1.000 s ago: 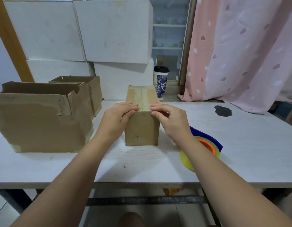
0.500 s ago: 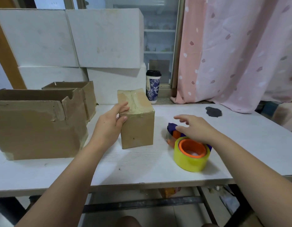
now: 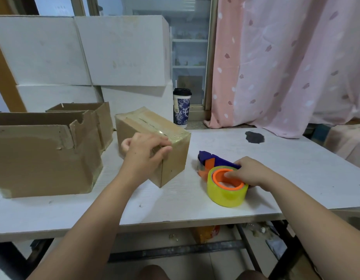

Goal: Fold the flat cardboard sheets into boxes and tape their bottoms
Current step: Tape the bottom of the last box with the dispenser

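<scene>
Nearest me, just right of the taped box, my right hand [image 3: 249, 174] has its grip curled into the orange core of the tape dispenser [image 3: 227, 190], whose yellow roll lies on the counter [image 3: 296, 178]. My left hand [image 3: 144, 152] clasps the taped box [image 3: 175, 158] at its near top corner, fingers over the edge and thumb on the left face, with the taped seam facing up. Left of the box stands a large open carton [image 3: 43, 162], with a smaller carton [image 3: 104, 120] behind it. Beyond the box is a lidded cup [image 3: 181, 110], then stacked white boxes [image 3: 122, 49].

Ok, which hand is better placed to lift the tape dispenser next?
Right: the right hand grips the tape dispenser at its roll, while the left hand is busy holding the small box.
</scene>
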A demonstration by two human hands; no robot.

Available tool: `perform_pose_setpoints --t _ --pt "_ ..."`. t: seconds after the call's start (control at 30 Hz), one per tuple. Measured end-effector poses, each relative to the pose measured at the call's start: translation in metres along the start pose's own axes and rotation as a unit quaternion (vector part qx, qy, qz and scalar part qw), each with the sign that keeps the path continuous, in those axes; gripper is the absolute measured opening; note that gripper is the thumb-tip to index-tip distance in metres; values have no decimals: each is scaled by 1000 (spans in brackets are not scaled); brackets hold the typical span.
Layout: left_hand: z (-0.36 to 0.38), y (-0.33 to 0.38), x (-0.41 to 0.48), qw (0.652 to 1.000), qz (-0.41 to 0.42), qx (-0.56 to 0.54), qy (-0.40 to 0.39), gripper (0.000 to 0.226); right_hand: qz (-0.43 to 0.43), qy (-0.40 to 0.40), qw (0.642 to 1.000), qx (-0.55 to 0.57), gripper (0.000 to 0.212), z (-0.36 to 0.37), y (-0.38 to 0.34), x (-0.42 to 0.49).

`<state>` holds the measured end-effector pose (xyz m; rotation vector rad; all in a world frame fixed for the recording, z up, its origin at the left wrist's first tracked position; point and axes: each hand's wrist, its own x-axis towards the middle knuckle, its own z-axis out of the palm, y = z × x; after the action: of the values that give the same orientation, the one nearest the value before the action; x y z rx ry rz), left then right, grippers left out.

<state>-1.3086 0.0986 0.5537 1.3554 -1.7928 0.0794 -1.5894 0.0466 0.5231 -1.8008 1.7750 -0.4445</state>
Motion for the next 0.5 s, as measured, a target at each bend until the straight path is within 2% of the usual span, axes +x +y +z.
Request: perform_pose_setpoints --t 0.13,0.23,0.4,0.43,0.5 --pt "-9 5 8 994 80 23 -68 25 17 23 998 47 25 2 3 -2" --pt "-16 0 22 997 41 15 -65 28 37 25 983 176 24 4 7 -4" --pt "-16 -14 33 997 -27 -76 15 30 72 -37 916 393 25 3 5 -11" --pt "-16 -20 38 998 -28 -56 12 30 74 -53 905 415 21 2 4 -12" --pt "-16 -38 49 993 -57 74 -68 43 80 -80 881 458 17 -1 0 -17"
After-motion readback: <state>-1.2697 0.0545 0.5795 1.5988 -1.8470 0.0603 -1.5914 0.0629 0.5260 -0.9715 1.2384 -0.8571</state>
